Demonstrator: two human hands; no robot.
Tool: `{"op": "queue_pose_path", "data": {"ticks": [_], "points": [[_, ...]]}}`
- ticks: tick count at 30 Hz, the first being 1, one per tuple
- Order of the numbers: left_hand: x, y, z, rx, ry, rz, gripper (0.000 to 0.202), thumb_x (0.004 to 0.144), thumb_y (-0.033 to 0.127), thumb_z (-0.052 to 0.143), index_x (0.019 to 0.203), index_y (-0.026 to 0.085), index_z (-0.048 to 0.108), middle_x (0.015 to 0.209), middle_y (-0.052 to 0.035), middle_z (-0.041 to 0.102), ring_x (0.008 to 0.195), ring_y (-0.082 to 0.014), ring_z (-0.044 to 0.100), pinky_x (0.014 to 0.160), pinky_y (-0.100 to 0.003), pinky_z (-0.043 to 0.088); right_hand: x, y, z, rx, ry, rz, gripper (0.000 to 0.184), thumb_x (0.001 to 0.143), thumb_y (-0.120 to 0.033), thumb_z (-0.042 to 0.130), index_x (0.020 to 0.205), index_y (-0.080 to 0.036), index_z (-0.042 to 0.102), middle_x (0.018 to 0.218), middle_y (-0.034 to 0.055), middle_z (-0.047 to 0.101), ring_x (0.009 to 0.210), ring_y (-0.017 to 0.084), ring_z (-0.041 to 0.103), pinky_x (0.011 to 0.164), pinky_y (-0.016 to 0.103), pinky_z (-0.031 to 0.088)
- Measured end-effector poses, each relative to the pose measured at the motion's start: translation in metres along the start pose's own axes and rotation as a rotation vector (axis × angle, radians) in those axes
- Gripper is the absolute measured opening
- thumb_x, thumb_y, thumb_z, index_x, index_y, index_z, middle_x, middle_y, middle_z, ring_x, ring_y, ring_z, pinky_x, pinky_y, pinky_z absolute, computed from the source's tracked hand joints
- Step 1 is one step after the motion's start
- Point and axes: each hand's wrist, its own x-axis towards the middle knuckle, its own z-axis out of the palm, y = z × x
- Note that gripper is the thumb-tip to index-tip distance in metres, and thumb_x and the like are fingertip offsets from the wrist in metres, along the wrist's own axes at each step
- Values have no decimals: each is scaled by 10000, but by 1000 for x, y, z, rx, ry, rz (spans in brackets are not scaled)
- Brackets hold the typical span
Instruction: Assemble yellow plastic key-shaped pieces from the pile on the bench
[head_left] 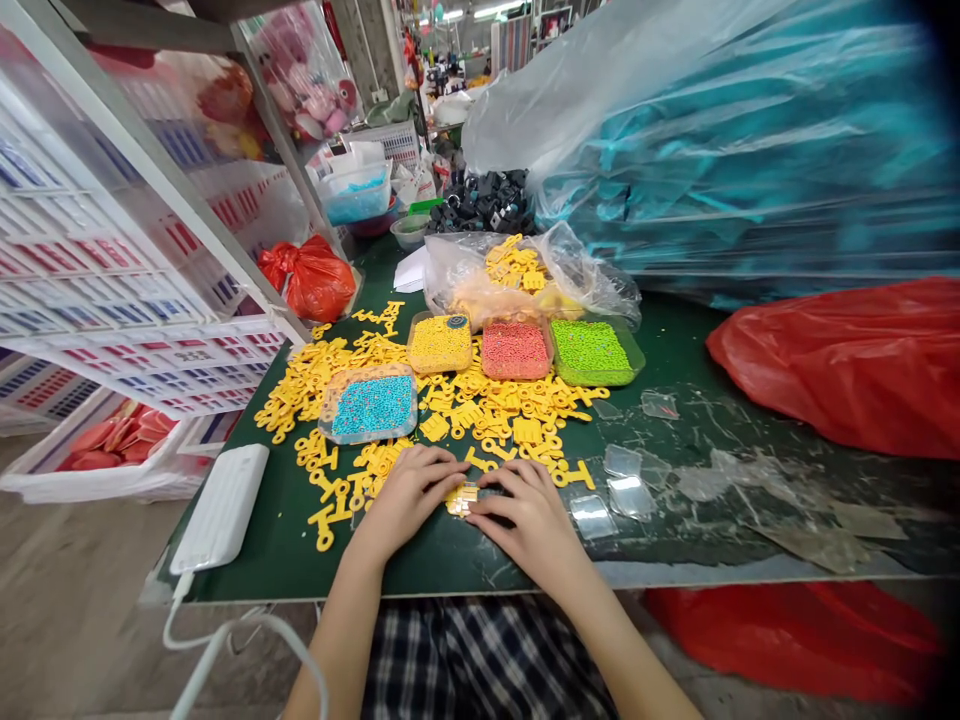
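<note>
a factory workshop: green worktable point(274, 545), stacked crates point(150, 355), bagged yellow parts point(516, 268)

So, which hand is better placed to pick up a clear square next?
Probably the right hand: the clear squares lie on its own side, while the left hand is across the yellow piece.

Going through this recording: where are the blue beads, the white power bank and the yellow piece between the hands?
Blue beads point(373, 406): head view, middle of the heap.
White power bank point(222, 507): head view, middle of its top face.
Yellow piece point(461, 499): head view, its exposed upper face.
</note>
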Motion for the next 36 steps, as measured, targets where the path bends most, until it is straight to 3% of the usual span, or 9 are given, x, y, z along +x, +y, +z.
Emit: {"op": "queue_pose_path", "data": {"ticks": [3, 15, 25, 30, 36], "points": [[-1, -1, -2, -1, 32, -23, 284, 984, 358, 471, 1107, 266, 710, 995, -51, 697, 955, -207, 578, 871, -378, 440, 0, 0, 1, 6, 8, 0, 74, 761, -267, 786, 742, -282, 716, 921, -32, 703, 906, 183, 555, 851, 363, 400], [7, 6, 7, 44, -39, 3, 189, 924, 366, 588, 948, 244, 731, 918, -16, 694, 894, -186, 580, 846, -351, 406, 0, -1, 1, 10, 6, 1, 119, 728, -218, 810, 749, -269, 705, 917, -26, 690, 904, 185, 562, 841, 360, 392], [7, 6, 7, 27, 19, 24, 133, 877, 321, 660, 832, 246, 760, 846, -5, 718, 825, -184, 576, 779, -346, 394, 0, -2, -1, 29, -8, 10, 124, 730, -208, 808, 739, -266, 699, 899, -30, 683, 888, 180, 564, 850, 367, 387], [4, 6, 7, 23, 38, 25, 97, 859, 297, 685, 826, 252, 764, 865, 1, 736, 838, -188, 578, 792, -351, 399, 0, -1, 1, 20, -16, 9, 106, 744, -220, 800, 744, -268, 705, 901, -28, 681, 893, 173, 562, 853, 361, 385], [-1, 3, -2, 64, -23, 77, 130, 882, 331, 653, 922, 293, 771, 1012, -5, 737, 917, -206, 572, 830, -375, 438, -1, 1, 2, 13, -6, 0, 106, 750, -220, 793, 740, -265, 698, 913, -29, 684, 902, 176, 558, 833, 353, 385]]}}
